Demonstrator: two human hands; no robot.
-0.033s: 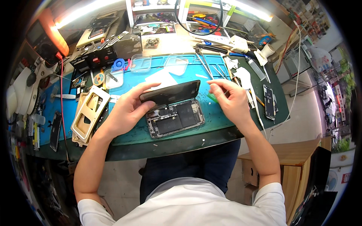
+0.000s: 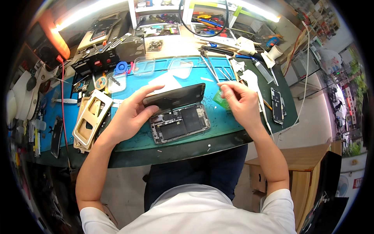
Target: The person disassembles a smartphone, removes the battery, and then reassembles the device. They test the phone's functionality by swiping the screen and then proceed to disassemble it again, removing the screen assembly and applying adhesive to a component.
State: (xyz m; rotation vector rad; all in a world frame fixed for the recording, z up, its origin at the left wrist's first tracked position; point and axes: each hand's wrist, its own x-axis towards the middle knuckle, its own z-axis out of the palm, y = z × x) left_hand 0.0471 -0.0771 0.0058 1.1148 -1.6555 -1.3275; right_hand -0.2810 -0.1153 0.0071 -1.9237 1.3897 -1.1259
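An opened smartphone lies on the blue mat, its body (image 2: 179, 124) showing a dark battery and circuit parts. Its dark screen panel (image 2: 177, 98) stands tilted up along the far edge of the body. My left hand (image 2: 132, 111) grips the panel's left end, thumb on the near side and fingers behind. To the right of the phone, my right hand (image 2: 242, 101) pinches a small, flat green piece, perhaps a film or packet (image 2: 221, 100), between thumb and fingers. Tweezers (image 2: 210, 68) lie just beyond that hand.
Cream-coloured mould frames (image 2: 92, 121) are stacked left of my left arm. Clear plastic boxes (image 2: 144, 66) and a white sheet (image 2: 165, 81) lie behind the phone. On the right are a syringe (image 2: 263, 71), a white cable and another phone part (image 2: 277, 105).
The green piece has turned, so more of its face shows below my right fingers. My left hand and the phone stay put.
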